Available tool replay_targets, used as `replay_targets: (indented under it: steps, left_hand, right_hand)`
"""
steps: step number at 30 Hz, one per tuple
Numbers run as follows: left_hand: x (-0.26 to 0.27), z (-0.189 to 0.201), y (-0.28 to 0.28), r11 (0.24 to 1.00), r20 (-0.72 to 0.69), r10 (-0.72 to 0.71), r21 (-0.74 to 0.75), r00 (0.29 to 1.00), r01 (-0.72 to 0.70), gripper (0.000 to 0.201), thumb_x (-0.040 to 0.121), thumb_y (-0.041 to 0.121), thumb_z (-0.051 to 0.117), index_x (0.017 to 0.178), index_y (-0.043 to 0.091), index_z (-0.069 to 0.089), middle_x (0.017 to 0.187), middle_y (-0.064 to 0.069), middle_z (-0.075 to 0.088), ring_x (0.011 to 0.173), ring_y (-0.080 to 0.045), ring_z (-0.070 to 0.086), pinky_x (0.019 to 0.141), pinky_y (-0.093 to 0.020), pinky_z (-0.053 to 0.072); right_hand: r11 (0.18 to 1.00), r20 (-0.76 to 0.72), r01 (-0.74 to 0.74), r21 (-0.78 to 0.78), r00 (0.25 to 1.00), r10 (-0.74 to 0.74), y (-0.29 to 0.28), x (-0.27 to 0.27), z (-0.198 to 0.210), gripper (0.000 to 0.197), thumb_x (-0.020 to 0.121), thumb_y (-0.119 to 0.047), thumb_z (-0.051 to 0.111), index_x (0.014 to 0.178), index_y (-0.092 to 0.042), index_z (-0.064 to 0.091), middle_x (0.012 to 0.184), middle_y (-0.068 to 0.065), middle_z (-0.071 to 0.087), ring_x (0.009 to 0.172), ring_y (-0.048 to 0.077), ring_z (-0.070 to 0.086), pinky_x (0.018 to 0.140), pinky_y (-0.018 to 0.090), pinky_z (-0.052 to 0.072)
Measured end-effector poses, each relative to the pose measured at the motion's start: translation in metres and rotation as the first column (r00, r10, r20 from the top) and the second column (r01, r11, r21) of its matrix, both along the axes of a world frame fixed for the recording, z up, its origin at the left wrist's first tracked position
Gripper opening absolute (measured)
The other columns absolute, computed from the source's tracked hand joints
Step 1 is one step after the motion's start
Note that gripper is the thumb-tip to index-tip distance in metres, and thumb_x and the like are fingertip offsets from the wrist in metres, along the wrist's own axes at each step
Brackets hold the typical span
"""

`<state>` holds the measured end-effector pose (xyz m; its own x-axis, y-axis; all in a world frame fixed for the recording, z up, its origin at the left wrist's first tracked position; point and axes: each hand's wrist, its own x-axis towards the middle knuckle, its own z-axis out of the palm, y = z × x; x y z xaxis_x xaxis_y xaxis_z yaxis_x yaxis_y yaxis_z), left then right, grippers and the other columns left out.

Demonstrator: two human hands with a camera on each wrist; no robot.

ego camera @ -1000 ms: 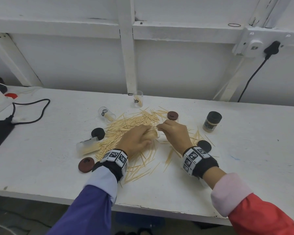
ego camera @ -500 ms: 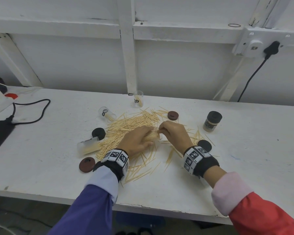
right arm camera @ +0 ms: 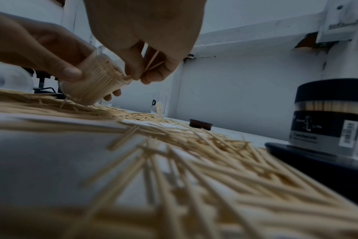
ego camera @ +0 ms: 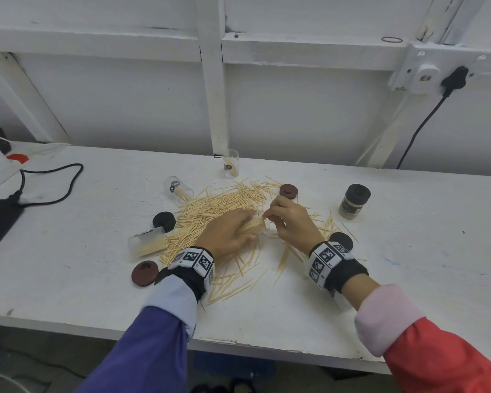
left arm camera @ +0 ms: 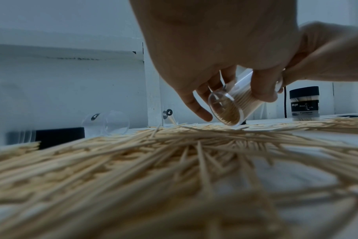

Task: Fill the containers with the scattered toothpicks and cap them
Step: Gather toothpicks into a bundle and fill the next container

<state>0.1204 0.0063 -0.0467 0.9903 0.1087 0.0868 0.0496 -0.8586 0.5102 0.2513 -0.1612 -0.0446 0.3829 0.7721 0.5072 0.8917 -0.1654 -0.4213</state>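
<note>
White workbench (ego camera: 380,293) strewn with toothpicks (ego camera: 219,207): the left hand (ego camera: 227,232) grips a tilted clear container (left arm camera: 233,105), nearly full only in wrist views, as the right hand (ego camera: 292,219) pinches toothpicks at its mouth; a capped jar (right arm camera: 327,118) reads "Toothpick"; both hands have barely shifted in the last second

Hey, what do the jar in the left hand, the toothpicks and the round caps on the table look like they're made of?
Jar: clear, glossy plastic by the look, though glass can't be ruled out; the toothpicks inside show through the wall.
Toothpicks: pale, matte wood or bamboo, thin and pointed.
Caps, black and dark red: opaque, probably moulded plastic with a dull sheen.
</note>
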Motion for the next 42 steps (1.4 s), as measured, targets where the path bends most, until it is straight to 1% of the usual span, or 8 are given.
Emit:
replay_targets:
  steps: [11,14,18,23,28,33,39,42]
  left_hand:
    - [0.0019,-0.0038,0.0007,0.998,0.016,-0.051,0.027,0.999,0.051,0.085,0.077,0.075,0.035,0.143,0.022,0.045,0.125,0.005,0.057,0.11,-0.013,0.053,0.077,-0.03,0.045]
    - [0.0011,-0.0018,-0.0002,0.999,0.006,-0.039,0.016,0.999,0.039,0.088,0.075,0.077,0.034,0.143,0.023,0.045,0.128,0.006,0.057,0.111,-0.01,0.052,0.078,-0.028,0.044]
    - [-0.0017,0.0009,-0.0013,1.0,-0.004,0.007,-0.025,1.0,-0.007,0.08,0.078,0.071,0.044,0.143,0.024,0.044,0.129,0.007,0.056,0.114,-0.009,0.054,0.087,-0.037,0.051]
    - [-0.0018,0.0026,-0.0024,1.0,0.001,0.023,-0.014,1.0,-0.023,0.09,0.073,0.077,0.035,0.144,0.022,0.042,0.133,0.007,0.055,0.118,-0.009,0.053,0.088,-0.032,0.048]
    - [-0.0021,0.0025,-0.0022,0.998,-0.005,0.056,-0.009,0.998,-0.056,0.094,0.072,0.08,0.033,0.145,0.02,0.041,0.135,0.007,0.053,0.119,-0.01,0.052,0.088,-0.031,0.046]
    - [-0.0025,0.0033,-0.0025,0.992,0.016,0.124,0.021,0.992,-0.124,0.064,0.09,0.051,0.06,0.145,0.023,0.042,0.136,0.009,0.053,0.122,-0.007,0.051,0.088,-0.027,0.043]
    - [-0.0003,0.0019,-0.0026,0.998,-0.016,0.038,-0.045,0.999,-0.039,0.062,0.087,0.048,0.067,0.14,0.022,0.048,0.13,0.005,0.06,0.114,-0.014,0.058,0.087,-0.027,0.046]
    - [-0.0006,0.0008,-0.003,0.997,-0.017,0.019,-0.07,1.0,-0.021,0.066,0.084,0.053,0.067,0.139,0.021,0.05,0.127,0.004,0.062,0.11,-0.015,0.06,0.087,-0.03,0.05]
  right_hand:
    - [0.997,-0.054,0.058,0.049,0.997,-0.055,-0.0006,0.001,0.0012,0.017,0.077,-0.011,0.078,0.077,-0.006,0.062,0.074,0.002,0.06,0.062,0.019,0.056,0.056,0.032,0.049]
    - [0.998,-0.057,0.051,0.045,0.997,-0.048,-0.0004,0.0,0.0006,0.014,0.075,-0.006,0.078,0.075,-0.006,0.064,0.073,0.002,0.061,0.062,0.018,0.057,0.056,0.032,0.049]
    - [0.999,-0.007,0.012,0.03,1.0,-0.012,0.0023,0.0017,-0.0011,0.011,0.073,0.006,0.075,0.079,-0.003,0.071,0.078,0.005,0.065,0.068,0.021,0.063,0.06,0.033,0.054]
    - [1.0,0.061,-0.006,0.015,0.998,0.005,0.0029,0.0041,-0.0042,0.035,0.066,0.025,0.065,0.085,-0.002,0.075,0.085,0.009,0.066,0.077,0.025,0.065,0.064,0.032,0.055]
    - [0.995,0.046,-0.007,0.097,0.999,0.003,0.0001,0.0001,0.0029,0.02,0.076,0.015,0.067,0.085,-0.003,0.07,0.084,0.005,0.066,0.073,0.02,0.064,0.062,0.032,0.054]
    - [0.986,0.05,-0.012,0.166,0.999,0.004,-0.0026,-0.0021,0.0049,0.009,0.082,0.005,0.065,0.087,-0.001,0.068,0.082,0.005,0.068,0.071,0.017,0.065,0.061,0.029,0.053]
    - [0.991,0.117,0.023,0.131,0.992,-0.038,-0.0029,-0.0015,0.002,0.006,0.08,-0.004,0.071,0.084,-0.008,0.07,0.078,-0.001,0.069,0.071,0.016,0.065,0.057,0.033,0.053]
    - [0.99,0.083,0.036,0.134,0.995,-0.047,-0.0018,0.0006,0.002,0.01,0.079,-0.002,0.073,0.087,-0.007,0.069,0.084,0.001,0.067,0.07,0.016,0.062,0.059,0.028,0.051]
